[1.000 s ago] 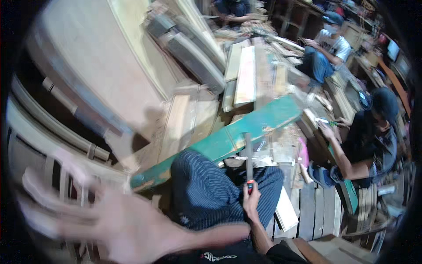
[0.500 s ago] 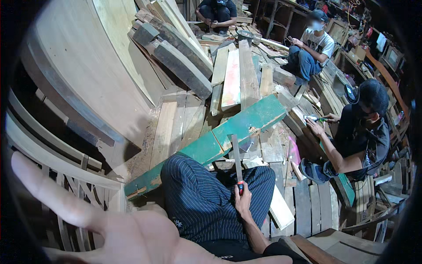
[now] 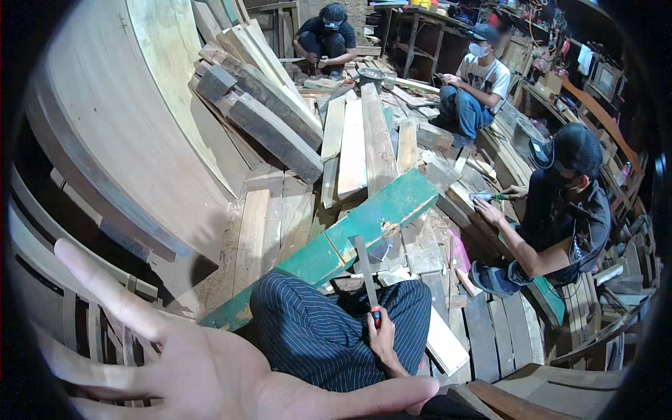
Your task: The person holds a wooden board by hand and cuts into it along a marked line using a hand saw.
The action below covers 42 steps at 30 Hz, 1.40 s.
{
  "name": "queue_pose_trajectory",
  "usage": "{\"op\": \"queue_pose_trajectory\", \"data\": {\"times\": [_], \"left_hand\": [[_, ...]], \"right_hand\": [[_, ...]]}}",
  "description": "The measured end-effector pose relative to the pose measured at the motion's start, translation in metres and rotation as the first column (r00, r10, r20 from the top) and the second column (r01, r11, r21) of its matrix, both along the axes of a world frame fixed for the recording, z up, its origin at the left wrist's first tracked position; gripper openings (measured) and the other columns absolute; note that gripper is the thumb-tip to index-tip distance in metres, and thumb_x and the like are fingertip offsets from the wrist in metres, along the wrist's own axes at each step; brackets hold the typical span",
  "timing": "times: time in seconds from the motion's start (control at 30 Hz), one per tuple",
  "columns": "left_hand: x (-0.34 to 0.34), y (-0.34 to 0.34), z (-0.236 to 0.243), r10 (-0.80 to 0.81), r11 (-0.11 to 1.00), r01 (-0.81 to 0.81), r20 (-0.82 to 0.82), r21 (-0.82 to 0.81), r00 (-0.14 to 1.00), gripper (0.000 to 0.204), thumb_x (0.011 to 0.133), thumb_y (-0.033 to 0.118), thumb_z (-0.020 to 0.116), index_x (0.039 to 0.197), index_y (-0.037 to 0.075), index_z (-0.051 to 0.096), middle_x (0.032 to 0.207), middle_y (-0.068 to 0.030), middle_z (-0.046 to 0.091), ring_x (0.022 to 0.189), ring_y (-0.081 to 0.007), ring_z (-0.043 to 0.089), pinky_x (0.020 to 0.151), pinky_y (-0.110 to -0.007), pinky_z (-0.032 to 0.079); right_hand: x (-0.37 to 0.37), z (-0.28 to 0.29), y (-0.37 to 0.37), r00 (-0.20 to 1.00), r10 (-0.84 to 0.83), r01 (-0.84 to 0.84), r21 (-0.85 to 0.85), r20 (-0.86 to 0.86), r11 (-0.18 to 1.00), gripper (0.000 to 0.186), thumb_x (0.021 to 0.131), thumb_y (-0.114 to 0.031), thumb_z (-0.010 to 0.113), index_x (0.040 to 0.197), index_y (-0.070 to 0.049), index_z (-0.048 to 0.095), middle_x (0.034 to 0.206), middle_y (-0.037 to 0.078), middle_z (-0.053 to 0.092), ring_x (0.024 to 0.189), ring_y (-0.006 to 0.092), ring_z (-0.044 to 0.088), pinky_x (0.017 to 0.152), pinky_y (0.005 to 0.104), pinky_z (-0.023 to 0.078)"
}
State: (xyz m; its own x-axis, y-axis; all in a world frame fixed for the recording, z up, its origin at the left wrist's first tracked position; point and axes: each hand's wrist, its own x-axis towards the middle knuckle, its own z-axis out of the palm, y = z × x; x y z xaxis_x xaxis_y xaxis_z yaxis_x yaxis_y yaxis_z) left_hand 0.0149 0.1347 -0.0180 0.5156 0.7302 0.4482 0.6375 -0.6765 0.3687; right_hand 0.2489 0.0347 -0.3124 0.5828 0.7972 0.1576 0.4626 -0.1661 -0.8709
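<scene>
My right hand [image 3: 381, 339] is closed round the red and black handle of a flat file [image 3: 365, 269]. The long grey metal blade points up and away, over my crossed legs in dark striped trousers [image 3: 301, 329]. Beyond the blade's tip, a green-painted wooden beam [image 3: 392, 203] lies slantwise, with bare wood showing along its chipped edge. Large in the lower left, my left hand [image 3: 210, 371] is held up close with the palm showing, its fingers spread and nothing in it.
Three people work nearby; the closest [image 3: 574, 203], at right, holds a green-handled tool. Stacked planks [image 3: 378, 140] and heavy timbers [image 3: 273, 136] lie ahead. Large curved panels [image 3: 133, 126] lean at left. White boards [image 3: 445, 339] lie by my right knee on the slatted floor [image 3: 490, 336].
The whole view has shifted, and the surroundings sit a little further left. My left hand has turned so more of its palm and fingers show. My right hand keeps hold of the file.
</scene>
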Motion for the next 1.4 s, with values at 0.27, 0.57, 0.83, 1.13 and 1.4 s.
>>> {"op": "queue_pose_trajectory", "data": {"times": [0.27,0.57,0.83,1.13,1.4], "left_hand": [[0.02,0.02,-0.012,-0.053,0.999,0.053,0.07,0.005,0.996,0.15,0.053,0.084,0.073,0.153,0.025,-0.023,0.156,-0.0349,-0.012,0.138,-0.0593,-0.016,0.112,-0.069,0.021],[-0.019,-0.017,0.063,-0.004,0.984,-0.009,0.069,0.178,0.998,0.15,0.053,0.082,0.074,0.153,0.025,-0.023,0.156,-0.0348,-0.012,0.139,-0.0588,-0.014,0.113,-0.069,0.021],[-0.018,-0.039,0.1,0.022,0.918,-0.066,0.115,0.391,0.993,0.15,0.053,0.081,0.075,0.153,0.025,-0.023,0.156,-0.0347,-0.011,0.14,-0.0584,-0.013,0.113,-0.069,0.02],[-0.031,-0.057,0.127,0.009,0.856,-0.078,0.136,0.512,0.991,0.151,0.054,0.079,0.077,0.153,0.025,-0.023,0.156,-0.0346,-0.011,0.14,-0.058,-0.011,0.113,-0.069,0.019],[-0.02,-0.038,0.092,-0.034,0.89,-0.009,0.086,0.456,0.996,0.151,0.054,0.077,0.078,0.153,0.025,-0.023,0.156,-0.0345,-0.01,0.141,-0.0576,-0.009,0.114,-0.069,0.019]], "right_hand": [[0.016,0.006,-0.002,1.0,-0.025,0.023,-0.118,-0.015,0.993,0.028,0.095,-0.018,0.062,0.119,-0.004,0.057,0.069,0.019,0.055,0.059,0.0339,0.055,0.057,0.0426,0.044],[-0.008,0.009,0.005,0.998,0.026,-0.034,-0.142,-0.058,0.989,0.028,0.095,-0.018,0.062,0.118,-0.003,0.057,0.069,0.019,0.055,0.058,0.0319,0.055,0.058,0.0418,0.044],[-0.004,0.006,0.003,0.998,0.002,-0.011,-0.142,-0.059,0.99,0.028,0.095,-0.017,0.062,0.117,-0.002,0.057,0.071,0.018,0.055,0.059,0.0309,0.055,0.057,0.0398,0.044],[-0.001,0.006,0.003,0.999,0.018,-0.023,-0.105,-0.048,0.994,0.027,0.096,-0.016,0.06,0.118,-0.003,0.056,0.075,0.021,0.06,0.062,0.0347,0.059,0.058,0.0401,0.046],[-0.003,0.003,0.003,1.0,0.015,-0.015,-0.038,-0.002,0.999,0.024,0.096,-0.017,0.06,0.115,-0.004,0.057,0.07,0.02,0.057,0.059,0.0349,0.056,0.057,0.0426,0.044]]}}
